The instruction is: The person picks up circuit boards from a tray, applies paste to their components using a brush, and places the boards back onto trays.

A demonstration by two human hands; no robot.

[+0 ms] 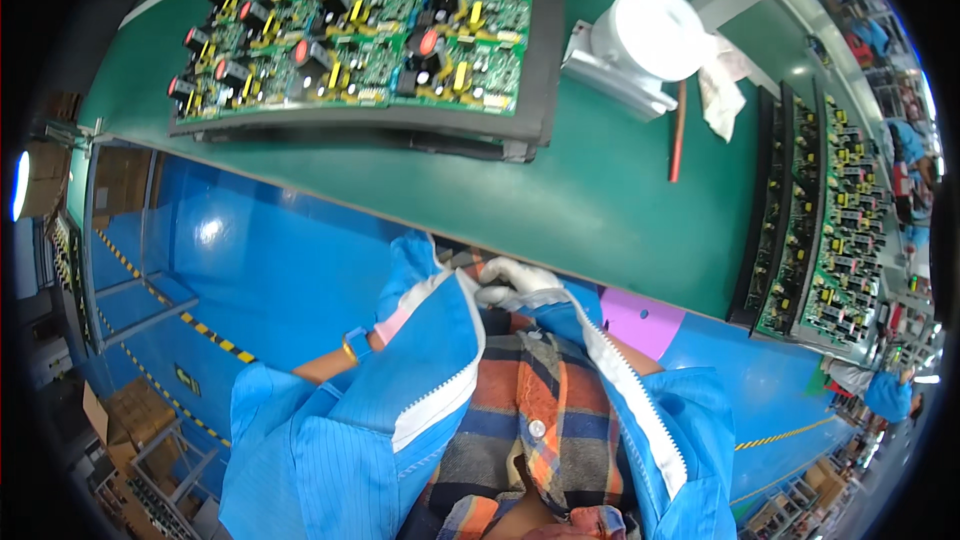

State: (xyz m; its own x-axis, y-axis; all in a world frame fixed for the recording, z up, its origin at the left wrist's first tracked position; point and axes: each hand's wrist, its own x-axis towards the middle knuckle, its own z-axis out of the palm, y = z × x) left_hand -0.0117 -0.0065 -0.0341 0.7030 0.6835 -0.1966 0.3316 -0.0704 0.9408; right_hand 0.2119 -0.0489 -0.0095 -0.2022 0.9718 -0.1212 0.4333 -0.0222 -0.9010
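Right hand (520, 278), fingers curled, blue jacket (385, 410) flanking them; left hand (414, 298), fingers behind its flap, can't tell either grip!

Your left hand (410, 300) is partly behind your jacket (430, 370), and your right hand (520, 277) is beside it, near the table's (480, 202) close edge. Past your hands, to the left, circuit boards (480, 70) sit on a tray (543, 70) on the table. Past them to the right is a round disc (655, 30), with a stick (677, 140) and a cloth (722, 100) near it. Farther right are more boards (840, 240). Left of your hands is floor (260, 225).
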